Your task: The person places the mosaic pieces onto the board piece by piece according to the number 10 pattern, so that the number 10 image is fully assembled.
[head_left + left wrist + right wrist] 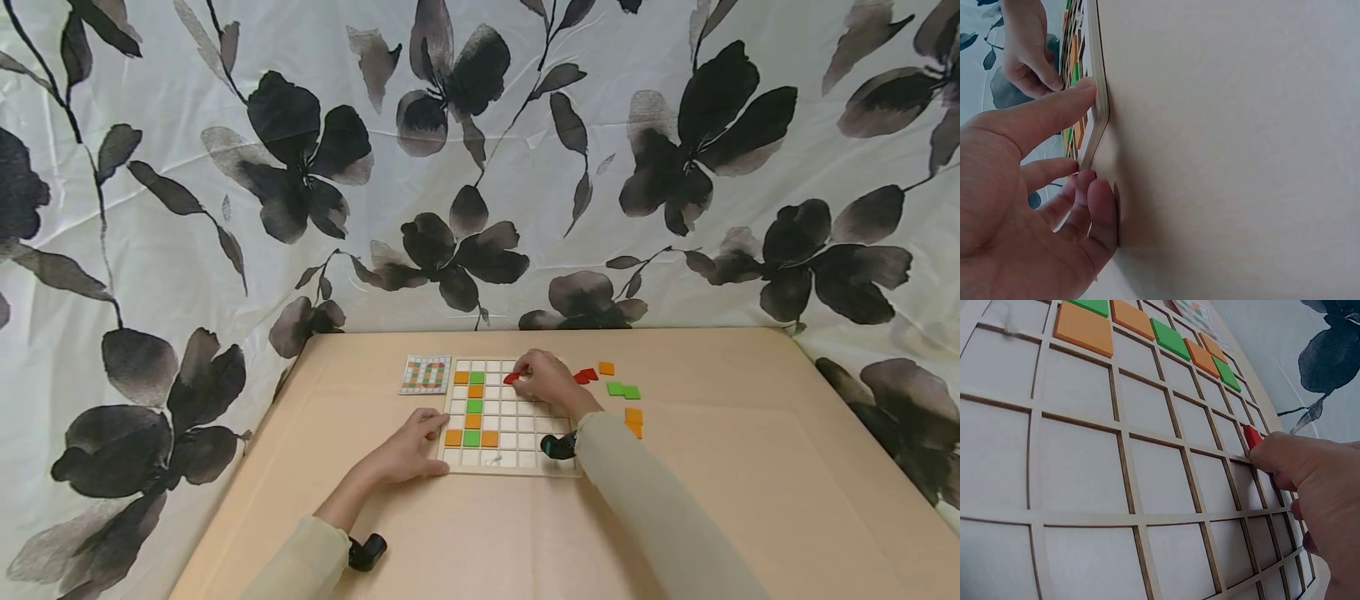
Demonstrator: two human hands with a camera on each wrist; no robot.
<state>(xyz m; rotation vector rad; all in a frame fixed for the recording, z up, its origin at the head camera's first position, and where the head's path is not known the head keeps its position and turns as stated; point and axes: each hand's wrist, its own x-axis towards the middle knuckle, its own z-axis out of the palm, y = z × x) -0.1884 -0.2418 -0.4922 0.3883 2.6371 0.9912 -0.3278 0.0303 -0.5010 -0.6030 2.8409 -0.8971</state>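
A white grid board point(510, 439) with raised wooden dividers lies on the table. Orange tiles point(453, 437) and green tiles point(474, 407) fill several cells in its left columns. Between thumb and fingertips my right hand point(546, 377) pinches a red tile point(1252, 435), over the top rows near the middle of the board. My left hand point(405, 450) touches the board's near left corner: the thumb point(1066, 109) lies along the near edge, while fingertips meet the left side. Its other fingers are loosely bent beside the corner.
A small printed card point(425, 375) with a coloured grid pattern lies by the board's far left corner. To the right are loose red tiles point(587, 376), green tiles point(623, 390) and orange tiles point(633, 416). A floral cloth point(450, 167) hangs behind the table.
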